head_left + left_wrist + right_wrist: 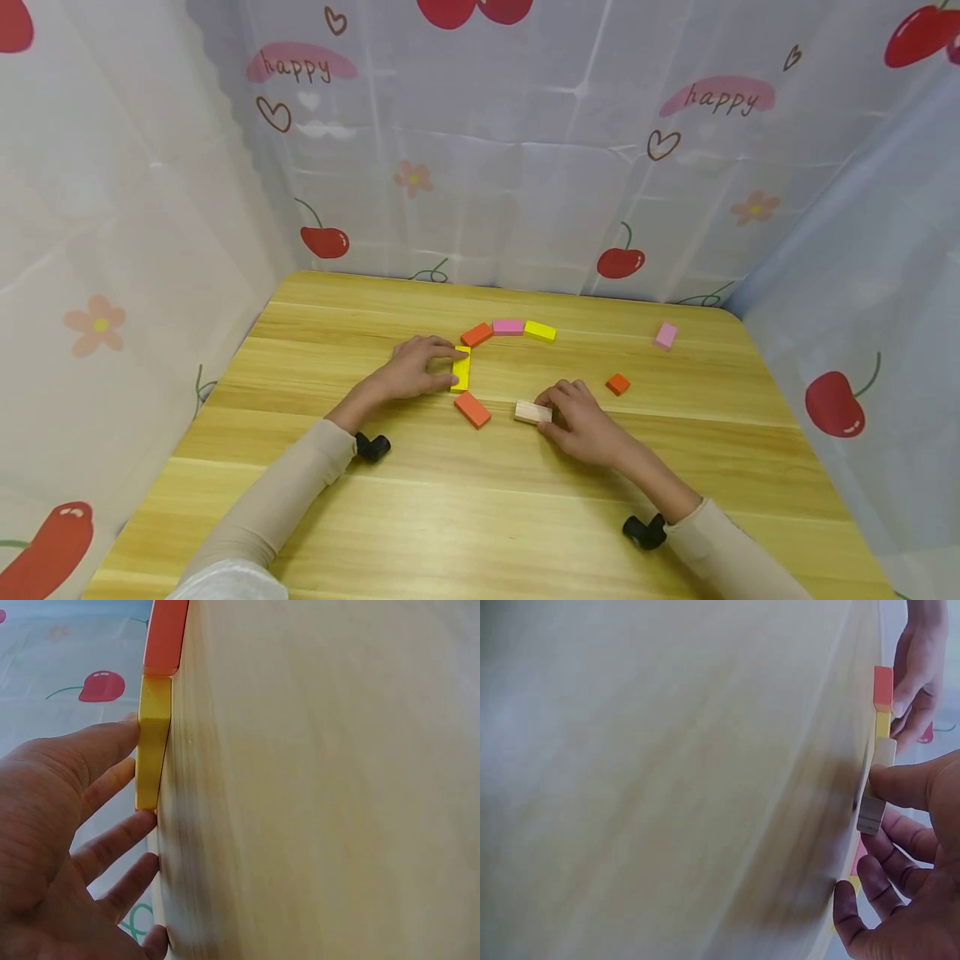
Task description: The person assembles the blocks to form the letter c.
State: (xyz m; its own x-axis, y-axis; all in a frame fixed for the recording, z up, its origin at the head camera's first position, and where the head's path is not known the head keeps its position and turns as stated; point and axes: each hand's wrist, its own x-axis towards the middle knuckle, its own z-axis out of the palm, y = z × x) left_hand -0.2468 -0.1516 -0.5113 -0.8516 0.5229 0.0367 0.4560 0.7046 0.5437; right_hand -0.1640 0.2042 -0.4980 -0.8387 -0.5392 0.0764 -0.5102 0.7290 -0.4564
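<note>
My left hand (415, 367) holds a yellow wooden block (461, 371) that lies flat on the table, thumb near its close end and a finger near its far end. In the left wrist view, the thumb touches the side of that block, with the other fingers spread behind. A plain unpainted wooden block (529, 412) is pinched between the thumb and fingers of my right hand (583, 427), at or just above the tabletop. Between the hands lies an orange-red block (472, 410), close to the yellow one's near end.
Beyond the hands, another orange-red block (477, 335), a pink block (507, 327) and a second yellow block (540, 331) continue the curved row. To the right lie a small orange block (618, 384) and a pink block (666, 336). Printed curtains (517, 192) surround the wooden table (450, 517).
</note>
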